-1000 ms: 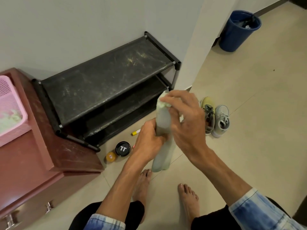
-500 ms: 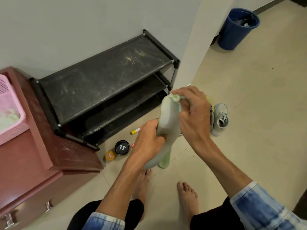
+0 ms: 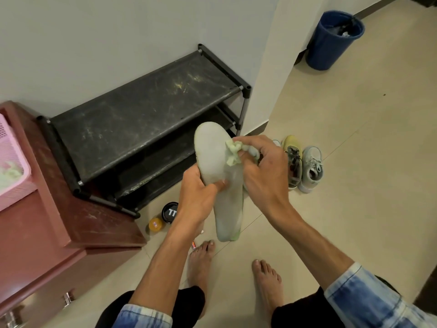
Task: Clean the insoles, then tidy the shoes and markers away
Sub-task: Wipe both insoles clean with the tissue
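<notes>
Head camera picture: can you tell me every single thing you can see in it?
insole: one, pale grey, held up in the middle
cloth: one, light green, pressed on the insole
shoes: two, one grey, one yellow and grey, on the floor by the wall corner
shoe rack: one, black, against the wall
bin: one, blue, on the floor, top right
cabinet: one, red-brown, left
basket: one, pink, on the cabinet
tin: one, black, on the floor by the shoe rack
jar: one, orange, beside the tin
feet: two, bare, on the floor
left hand: grips the insole
right hand: pinches the cloth
</notes>
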